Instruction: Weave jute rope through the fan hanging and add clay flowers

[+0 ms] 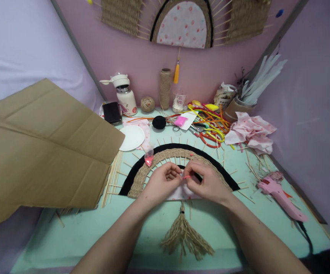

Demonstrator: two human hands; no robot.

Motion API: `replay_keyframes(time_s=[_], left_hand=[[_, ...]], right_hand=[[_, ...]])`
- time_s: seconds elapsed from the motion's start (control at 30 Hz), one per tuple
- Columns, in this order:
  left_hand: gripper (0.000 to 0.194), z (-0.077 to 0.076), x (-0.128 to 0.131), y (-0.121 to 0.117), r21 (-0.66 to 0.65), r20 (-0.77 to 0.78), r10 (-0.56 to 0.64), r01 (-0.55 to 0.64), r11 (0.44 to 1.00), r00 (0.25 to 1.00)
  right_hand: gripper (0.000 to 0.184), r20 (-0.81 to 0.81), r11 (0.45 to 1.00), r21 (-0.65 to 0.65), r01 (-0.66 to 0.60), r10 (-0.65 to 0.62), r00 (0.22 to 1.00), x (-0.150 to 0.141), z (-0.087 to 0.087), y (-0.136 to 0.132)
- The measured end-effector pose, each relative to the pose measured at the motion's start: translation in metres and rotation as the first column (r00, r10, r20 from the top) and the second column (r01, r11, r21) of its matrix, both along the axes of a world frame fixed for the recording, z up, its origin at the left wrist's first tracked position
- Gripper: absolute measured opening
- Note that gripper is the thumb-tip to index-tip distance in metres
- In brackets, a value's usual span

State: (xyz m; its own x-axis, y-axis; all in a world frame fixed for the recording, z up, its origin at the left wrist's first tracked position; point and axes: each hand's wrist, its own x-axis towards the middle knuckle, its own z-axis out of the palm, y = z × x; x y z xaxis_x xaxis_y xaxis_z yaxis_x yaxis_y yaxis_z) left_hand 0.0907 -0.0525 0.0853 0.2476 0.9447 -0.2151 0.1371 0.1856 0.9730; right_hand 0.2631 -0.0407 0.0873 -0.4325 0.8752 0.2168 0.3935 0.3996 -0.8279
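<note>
My left hand (166, 179) and my right hand (205, 179) meet above a half-round woven fan (140, 179) with a black outer band and thin sticks. Between their pinched fingertips is a small soft-looking pink strand (186, 177); its material is unclear. Beneath my hands, part of the fan's white cloth centre (182, 195) is hidden. A little clear bag of pink bits (149, 158) rests on the weave left of my fingers, and a tiny pink piece (191, 155) lies near the top. From the lower edge hangs a twine tassel (183, 236).
Cardboard (53, 152) covers the left side, beside loose sticks (113, 177). A pink glue gun (280, 196) lies right. Behind stand a white bottle (126, 101), a twine spool (165, 87), scissors (210, 139) among coloured strands, and crumpled cloth (250, 131). Another fan (182, 26) hangs on the wall.
</note>
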Motion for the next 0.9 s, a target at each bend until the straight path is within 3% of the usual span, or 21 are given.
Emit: replay_keyframes(time_s=[0.1, 0.17, 0.27, 0.4, 0.53, 0.63, 0.73, 0.9], left_hand=[[0.012, -0.004, -0.002, -0.001, 0.173, -0.209, 0.007, 0.030, 0.984, 0.978], [0.015, -0.006, -0.002, -0.003, 0.282, -0.363, -0.011, 0.121, 0.952, 0.932], [0.014, -0.006, -0.001, -0.005, 0.289, -0.553, -0.081, 0.282, 0.915, 0.829], [0.015, -0.003, 0.000, -0.007, 0.243, -0.648, -0.120, 0.354, 0.903, 0.752], [0.022, -0.001, -0.003, -0.006, 0.288, -0.581, -0.142, 0.365, 0.886, 0.802], [0.017, 0.001, -0.005, -0.003, 0.308, -0.448, -0.091, 0.249, 0.918, 0.889], [0.020, 0.006, -0.005, -0.001, 0.191, -0.226, -0.003, 0.047, 0.981, 0.974], [0.024, 0.007, -0.004, 0.000, -0.017, 0.025, -0.038, 0.038, 0.999, 0.999]], right_hand=[[0.007, -0.214, 0.960, -0.266, 0.087, -0.147, 0.966, 0.005, -0.002, 0.004], [0.013, -0.294, 0.923, -0.371, 0.098, -0.217, 0.931, 0.007, -0.004, 0.007], [0.017, -0.313, 0.914, -0.396, 0.090, -0.227, 0.922, 0.007, -0.007, 0.009], [0.014, -0.284, 0.943, -0.317, 0.100, -0.195, 0.939, 0.007, -0.009, 0.008], [0.013, -0.221, 0.970, -0.227, 0.081, -0.132, 0.966, 0.008, -0.009, 0.007], [0.012, -0.178, 0.987, -0.145, 0.063, -0.089, 0.980, 0.008, -0.008, 0.005], [0.008, -0.138, 0.999, -0.013, 0.045, -0.046, 0.989, 0.004, -0.004, 0.003], [0.013, -0.049, 0.988, 0.153, -0.008, 0.016, 0.999, -0.001, 0.003, -0.002]])
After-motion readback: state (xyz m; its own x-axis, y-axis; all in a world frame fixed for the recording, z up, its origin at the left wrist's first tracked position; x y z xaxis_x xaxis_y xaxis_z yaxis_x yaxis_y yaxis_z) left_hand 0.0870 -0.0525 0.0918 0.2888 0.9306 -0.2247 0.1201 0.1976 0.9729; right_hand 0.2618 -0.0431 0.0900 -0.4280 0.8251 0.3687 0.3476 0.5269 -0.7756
